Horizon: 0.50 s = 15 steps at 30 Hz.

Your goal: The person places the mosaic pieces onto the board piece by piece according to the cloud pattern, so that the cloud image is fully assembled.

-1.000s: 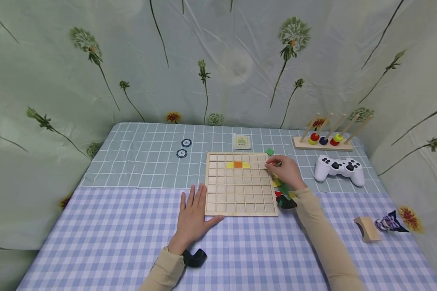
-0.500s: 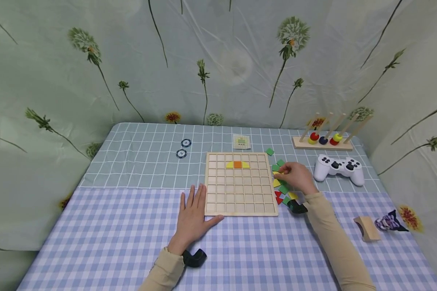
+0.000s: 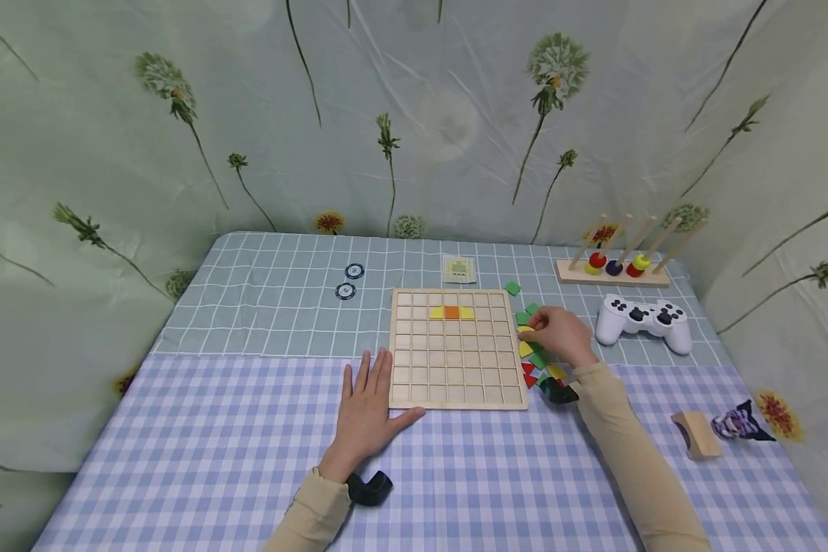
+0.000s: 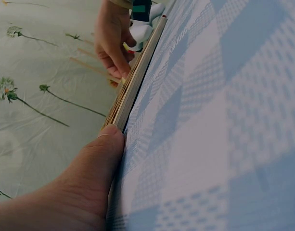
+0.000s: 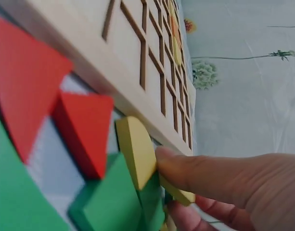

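A wooden grid board (image 3: 455, 368) lies on the table, with an orange square tile (image 3: 451, 313) between two yellow tiles (image 3: 467, 313) in an upper row. My left hand (image 3: 364, 418) lies flat with spread fingers at the board's left front corner; in the left wrist view its thumb (image 4: 96, 159) touches the board's edge (image 4: 130, 98). Beyond the board's right side, my right hand (image 3: 562, 336) pinches a yellow tile (image 5: 178, 191) between thumb and fingers. A rounded yellow tile (image 5: 136, 151), green tiles (image 5: 113, 197) and red tiles (image 5: 87, 127) lie close by.
A pattern card (image 3: 458, 269) and a lone green tile (image 3: 513, 288) lie behind the board. Two round chips (image 3: 346, 291) are at the back left. To the right stand a peg rack with beads (image 3: 614, 276), a white game controller (image 3: 643, 322), a wooden arch block (image 3: 697, 435) and a purple figure (image 3: 740, 423).
My right hand has drawn back from the board's right edge into the loose tiles, uncovering several of them, and now pinches a yellow one. My left hand has stayed in place.
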Motion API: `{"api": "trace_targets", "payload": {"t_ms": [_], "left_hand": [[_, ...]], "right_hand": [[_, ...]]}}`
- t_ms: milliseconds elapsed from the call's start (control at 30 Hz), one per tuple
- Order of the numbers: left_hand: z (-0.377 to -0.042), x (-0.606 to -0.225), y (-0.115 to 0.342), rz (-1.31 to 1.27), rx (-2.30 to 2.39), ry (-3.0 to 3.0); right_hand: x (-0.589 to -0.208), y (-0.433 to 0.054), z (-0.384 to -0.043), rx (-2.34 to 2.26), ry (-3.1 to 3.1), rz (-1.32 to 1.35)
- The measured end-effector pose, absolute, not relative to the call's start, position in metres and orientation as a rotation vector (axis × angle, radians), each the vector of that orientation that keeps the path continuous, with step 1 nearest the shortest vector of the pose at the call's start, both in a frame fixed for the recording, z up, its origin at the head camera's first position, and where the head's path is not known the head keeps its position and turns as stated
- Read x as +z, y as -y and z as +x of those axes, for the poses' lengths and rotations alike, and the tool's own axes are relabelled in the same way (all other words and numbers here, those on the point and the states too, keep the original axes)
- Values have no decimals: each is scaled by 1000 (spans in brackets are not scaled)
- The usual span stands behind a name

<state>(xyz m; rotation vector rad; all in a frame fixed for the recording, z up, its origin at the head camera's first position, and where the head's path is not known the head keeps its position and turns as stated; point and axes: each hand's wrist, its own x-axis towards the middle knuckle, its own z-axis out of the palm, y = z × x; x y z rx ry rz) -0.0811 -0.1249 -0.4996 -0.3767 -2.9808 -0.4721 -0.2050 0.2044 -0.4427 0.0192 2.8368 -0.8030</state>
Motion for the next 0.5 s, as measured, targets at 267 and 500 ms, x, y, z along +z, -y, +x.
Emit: {"api": "trace_targets", "payload": {"t_ms": [267, 500], "left_hand": [[-82, -498, 125, -381, -458, 2976], [-81, -499, 125, -380, -470, 2987]], "right_hand": [[-451, -200, -203, -1002, -2945, -71], [-449, -170, -201, -1256, -3013, -214]]}}
